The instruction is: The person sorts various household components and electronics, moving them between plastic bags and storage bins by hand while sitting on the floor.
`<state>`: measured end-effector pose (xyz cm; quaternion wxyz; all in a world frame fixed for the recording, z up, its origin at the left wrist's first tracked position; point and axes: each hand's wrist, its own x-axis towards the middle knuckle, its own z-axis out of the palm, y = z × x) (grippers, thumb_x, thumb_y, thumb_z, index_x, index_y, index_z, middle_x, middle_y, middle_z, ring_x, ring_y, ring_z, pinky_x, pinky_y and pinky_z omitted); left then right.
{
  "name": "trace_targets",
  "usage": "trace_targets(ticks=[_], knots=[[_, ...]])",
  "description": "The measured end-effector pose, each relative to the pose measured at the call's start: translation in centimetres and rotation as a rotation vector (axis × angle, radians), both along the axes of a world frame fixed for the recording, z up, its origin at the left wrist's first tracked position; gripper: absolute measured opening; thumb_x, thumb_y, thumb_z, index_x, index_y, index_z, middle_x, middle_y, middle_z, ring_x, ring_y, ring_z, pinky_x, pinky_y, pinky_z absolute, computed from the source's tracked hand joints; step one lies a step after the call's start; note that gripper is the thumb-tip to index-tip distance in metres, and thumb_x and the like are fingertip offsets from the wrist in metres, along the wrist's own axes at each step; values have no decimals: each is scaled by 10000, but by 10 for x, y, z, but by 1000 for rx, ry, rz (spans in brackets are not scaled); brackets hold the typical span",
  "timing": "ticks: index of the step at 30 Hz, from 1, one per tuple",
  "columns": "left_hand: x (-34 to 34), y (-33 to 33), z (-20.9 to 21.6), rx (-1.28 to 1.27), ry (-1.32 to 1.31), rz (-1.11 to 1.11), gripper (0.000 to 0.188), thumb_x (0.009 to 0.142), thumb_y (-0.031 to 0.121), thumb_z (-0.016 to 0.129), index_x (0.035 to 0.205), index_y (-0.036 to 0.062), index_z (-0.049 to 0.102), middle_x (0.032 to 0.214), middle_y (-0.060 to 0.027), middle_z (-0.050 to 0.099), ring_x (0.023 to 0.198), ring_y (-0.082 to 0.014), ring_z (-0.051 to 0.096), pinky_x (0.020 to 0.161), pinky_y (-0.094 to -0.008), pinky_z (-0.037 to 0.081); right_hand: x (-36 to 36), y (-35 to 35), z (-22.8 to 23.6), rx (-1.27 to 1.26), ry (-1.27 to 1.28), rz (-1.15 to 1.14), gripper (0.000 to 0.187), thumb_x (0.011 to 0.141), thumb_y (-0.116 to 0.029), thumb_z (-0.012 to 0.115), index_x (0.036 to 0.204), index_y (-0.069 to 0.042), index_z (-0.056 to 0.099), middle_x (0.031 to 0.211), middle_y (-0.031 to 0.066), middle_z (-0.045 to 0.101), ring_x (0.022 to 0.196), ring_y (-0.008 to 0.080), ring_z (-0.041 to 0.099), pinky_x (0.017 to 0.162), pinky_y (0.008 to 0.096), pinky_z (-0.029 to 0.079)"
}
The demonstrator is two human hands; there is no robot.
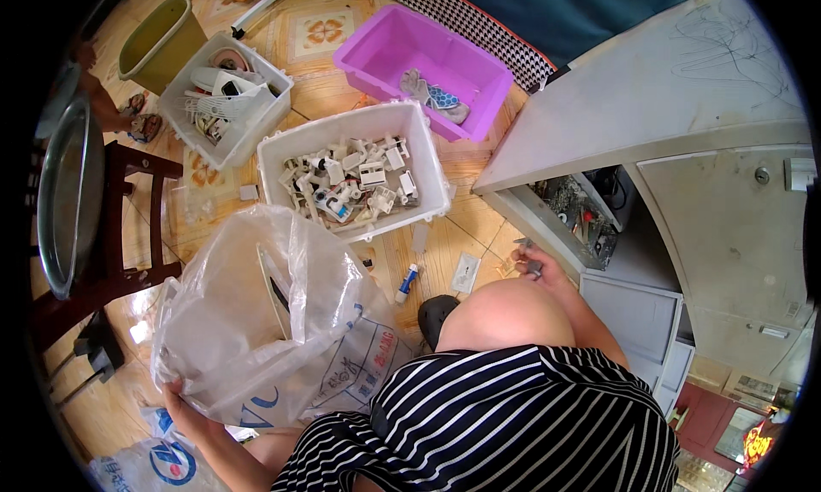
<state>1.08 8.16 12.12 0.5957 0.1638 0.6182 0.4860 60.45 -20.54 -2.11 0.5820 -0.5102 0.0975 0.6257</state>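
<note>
My left hand (177, 398) grips the rim of a large clear plastic bag (231, 278), its fingers curled over the edge. The bag stands wide open at my left, with a pale flat piece with a dark edge inside; its other contents are hard to make out. My right hand (552, 271) is beside my bent knee, near the grey desk. Between its fingers is a small grey piece (534, 268), too small to name. Just ahead, a white bin (346, 128) contains many small white plastic parts, some with wires.
A purple tub (466, 43) with gloves (440, 98) stands beyond. Another white bin (252, 139) holds mixed parts. At right, the grey desk (590, 133) has an open compartment. A blue-white tube (407, 283) lies on the floor. A metal basin (70, 197) rests on a dark chair.
</note>
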Motion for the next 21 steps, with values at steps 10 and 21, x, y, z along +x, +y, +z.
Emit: trace_targets(ticks=[10,21], knots=[[-28,-15,-2,59,-40,-10,384,817,166,535,1175,28,565,1099,-88,606,1009,-244,581,905,-382,475,158,6,27,4,-267,-495,107,893,-233,605,901,-129,580,734,-15,527,537,83,397,429,206,319],[16,-18,22,175,21,-10,465,768,91,430,1210,15,552,1089,-93,612,982,-214,580,860,-333,476,339,4,-46,-288,-817,-559,188,884,-351,587,864,-164,592,721,14,519,573,131,490,430,244,409]])
